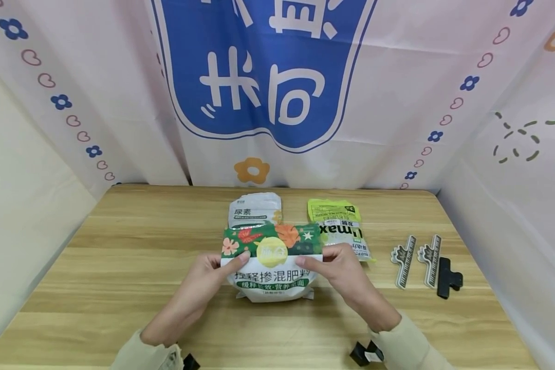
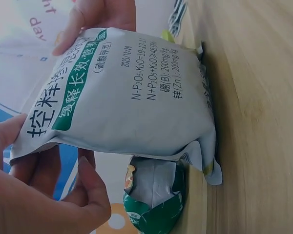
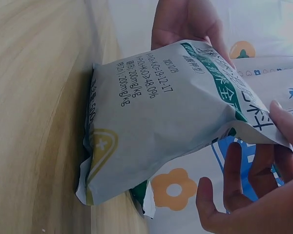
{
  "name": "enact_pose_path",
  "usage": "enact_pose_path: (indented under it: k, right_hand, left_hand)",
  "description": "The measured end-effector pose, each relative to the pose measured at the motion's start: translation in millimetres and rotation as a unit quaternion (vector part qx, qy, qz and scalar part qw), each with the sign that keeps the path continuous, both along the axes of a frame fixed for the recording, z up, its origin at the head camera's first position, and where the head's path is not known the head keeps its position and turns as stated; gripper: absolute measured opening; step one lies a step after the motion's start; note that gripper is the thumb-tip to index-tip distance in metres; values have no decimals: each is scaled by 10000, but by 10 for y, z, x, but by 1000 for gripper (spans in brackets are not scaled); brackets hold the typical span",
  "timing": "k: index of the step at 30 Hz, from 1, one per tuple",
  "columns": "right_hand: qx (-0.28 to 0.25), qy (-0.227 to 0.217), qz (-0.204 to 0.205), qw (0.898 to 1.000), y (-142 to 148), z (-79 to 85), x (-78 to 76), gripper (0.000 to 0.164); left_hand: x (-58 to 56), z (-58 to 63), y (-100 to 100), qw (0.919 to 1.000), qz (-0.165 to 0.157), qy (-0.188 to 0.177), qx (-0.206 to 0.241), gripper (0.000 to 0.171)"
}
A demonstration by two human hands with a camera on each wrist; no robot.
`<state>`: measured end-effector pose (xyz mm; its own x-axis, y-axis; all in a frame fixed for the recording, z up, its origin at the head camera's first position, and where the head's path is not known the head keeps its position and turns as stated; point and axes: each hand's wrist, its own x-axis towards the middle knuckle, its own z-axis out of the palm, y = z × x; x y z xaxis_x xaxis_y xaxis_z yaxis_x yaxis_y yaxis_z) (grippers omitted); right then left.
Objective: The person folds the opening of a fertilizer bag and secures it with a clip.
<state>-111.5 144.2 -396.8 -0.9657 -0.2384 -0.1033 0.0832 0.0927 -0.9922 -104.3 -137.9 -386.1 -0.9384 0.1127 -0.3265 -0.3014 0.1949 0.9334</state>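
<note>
A plump white fertilizer bag point(image 1: 273, 295) with a green, flower-printed top band stands with its base at the table. My left hand point(image 1: 203, 282) pinches its upper left edge, thumb on the printed front and fingers behind. On the opposite edge my right hand point(image 1: 347, 272) pinches it the same way. In the left wrist view, the lower face of the bag point(image 2: 136, 97) bulges and carries printed text. Its top part leans away in the right wrist view, where the fingers of my right hand point(image 3: 254, 195) curl behind the edge.
Behind the held bag lie a pale grey-white bag point(image 1: 254, 205) and a lime-green and white bag point(image 1: 344, 239). To the right on the wooden table point(image 1: 120, 246) are two silver clips with ruler-like jaws point(image 1: 405, 262) and a black clip point(image 1: 446, 279). A printed curtain point(image 1: 370, 113) hangs at the back.
</note>
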Motion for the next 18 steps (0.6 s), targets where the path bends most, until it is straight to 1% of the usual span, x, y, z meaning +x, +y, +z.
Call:
enact_pose_path:
  k: [4, 6, 11, 12, 15, 18]
  right_hand:
    - [30, -146, -106, 9998, 4, 17, 16, 33]
    - [144, -223, -236, 9994, 16, 27, 26, 30]
    - [252, -393, -359, 9983, 57, 25, 25, 29]
    - [208, -412, -335, 9984, 62, 19, 19, 26]
    - [186, -404, -390, 9982, 73, 10, 13, 31]
    - [285, -353, -556, 9974, 66, 17, 20, 36]
  left_hand:
    - [31, 7, 19, 9996, 87, -77, -242, 38]
    - [34, 7, 25, 9993, 116, -76, -354, 38]
    - [5, -9, 19, 9987, 212, -11, -473, 41]
    - [-3, -12, 15, 9984, 234, 22, -505, 42]
    - [-39, -27, 15, 9976, 289, 144, -606, 44]
    - [-61, -44, 11, 9971, 286, 221, -674, 44]
